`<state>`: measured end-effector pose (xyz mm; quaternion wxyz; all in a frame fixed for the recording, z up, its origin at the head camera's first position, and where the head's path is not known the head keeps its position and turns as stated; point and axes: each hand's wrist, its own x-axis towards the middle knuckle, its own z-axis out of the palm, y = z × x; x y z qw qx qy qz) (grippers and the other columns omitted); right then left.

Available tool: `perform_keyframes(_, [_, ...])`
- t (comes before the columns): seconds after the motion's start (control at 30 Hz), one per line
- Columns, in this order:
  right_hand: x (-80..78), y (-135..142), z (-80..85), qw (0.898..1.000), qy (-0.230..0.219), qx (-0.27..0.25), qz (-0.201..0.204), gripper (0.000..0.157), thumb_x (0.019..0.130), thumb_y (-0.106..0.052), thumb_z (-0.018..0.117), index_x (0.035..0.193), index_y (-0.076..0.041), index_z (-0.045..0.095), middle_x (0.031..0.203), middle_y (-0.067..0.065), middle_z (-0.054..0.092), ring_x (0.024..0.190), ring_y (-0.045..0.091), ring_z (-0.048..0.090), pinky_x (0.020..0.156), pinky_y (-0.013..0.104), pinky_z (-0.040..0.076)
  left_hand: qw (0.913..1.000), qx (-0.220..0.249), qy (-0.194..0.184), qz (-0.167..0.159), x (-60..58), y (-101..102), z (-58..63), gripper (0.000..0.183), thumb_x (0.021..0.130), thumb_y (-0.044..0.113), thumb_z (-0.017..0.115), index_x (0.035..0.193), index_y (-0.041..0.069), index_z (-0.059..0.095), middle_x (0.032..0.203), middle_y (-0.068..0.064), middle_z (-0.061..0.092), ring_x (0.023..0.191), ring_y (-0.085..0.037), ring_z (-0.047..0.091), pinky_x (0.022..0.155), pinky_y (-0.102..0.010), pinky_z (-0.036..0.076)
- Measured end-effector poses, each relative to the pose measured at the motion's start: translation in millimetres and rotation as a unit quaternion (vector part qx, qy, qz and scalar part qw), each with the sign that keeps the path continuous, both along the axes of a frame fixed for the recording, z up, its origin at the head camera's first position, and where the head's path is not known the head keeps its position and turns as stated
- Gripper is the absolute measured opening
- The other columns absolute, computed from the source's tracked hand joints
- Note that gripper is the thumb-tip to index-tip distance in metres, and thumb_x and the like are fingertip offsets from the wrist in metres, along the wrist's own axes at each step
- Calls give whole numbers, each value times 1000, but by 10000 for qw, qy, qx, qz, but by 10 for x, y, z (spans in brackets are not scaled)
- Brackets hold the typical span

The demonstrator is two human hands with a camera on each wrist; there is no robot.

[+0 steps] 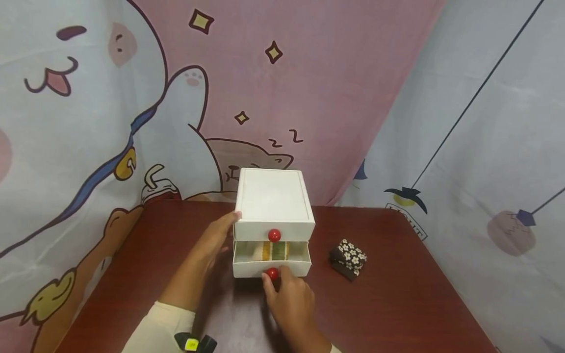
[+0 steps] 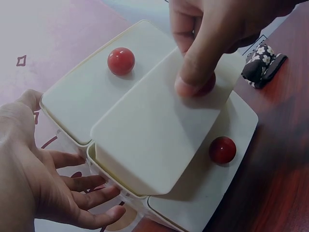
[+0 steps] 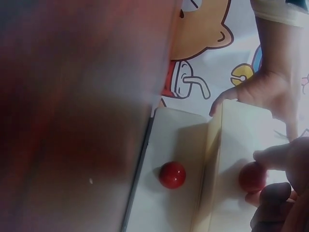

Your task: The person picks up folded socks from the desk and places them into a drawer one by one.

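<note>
1. the right hand (image 1: 293, 296) pinches the red knob (image 1: 271, 273) of the middle drawer (image 1: 251, 270) between thumb and fingers; a light, centred pinch should suit so round a knob.
2. the middle drawer juts partway out of the white cabinet (image 1: 273, 196), between the closed top drawer (image 1: 253, 232) and bottom drawer (image 3: 166, 140); whether in or out, its travel should run straight, since a twist may bind it.
3. the left hand (image 1: 216, 237) lies along the cabinet's left side, fingers spread, thumb at the upper edge; how hard it presses cannot be told, but steady bracing there would likely prevent skidding.
4. a banded item (image 1: 273, 251), partly yellow and green, lies inside the middle drawer; a slow, even motion should leave it settled.
5. a flowered pouch (image 1: 348, 259) sits on the table (image 1: 375, 309), apart from the cabinet and likely out of the way.
</note>
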<state>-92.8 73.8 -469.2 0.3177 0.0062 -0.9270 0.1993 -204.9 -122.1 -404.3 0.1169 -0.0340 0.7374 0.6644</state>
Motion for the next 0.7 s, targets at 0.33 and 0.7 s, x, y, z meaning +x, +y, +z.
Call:
perform_keyframes(0.33, [-189, -10, 24, 9989, -447, -133, -6, 38, 91, -42, 87, 84, -15, 62, 64, 13, 69, 59, 38, 70, 51, 51, 49, 10000, -35, 30, 27, -2, 7, 0, 73, 105, 64, 53, 161, 17, 54, 152, -21, 62, 142, -37, 54, 118, -74, 40])
perform_keyframes(0.7, [-377, -9, 63, 9966, -811, -155, 45, 37, 94, -44, 85, 94, -12, 66, 65, 13, 67, 64, 39, 71, 54, 52, 52, 9997, -241, 86, 25, -9, 2, 1, 75, 105, 63, 52, 163, 15, 51, 156, -22, 58, 142, -38, 54, 115, -74, 44])
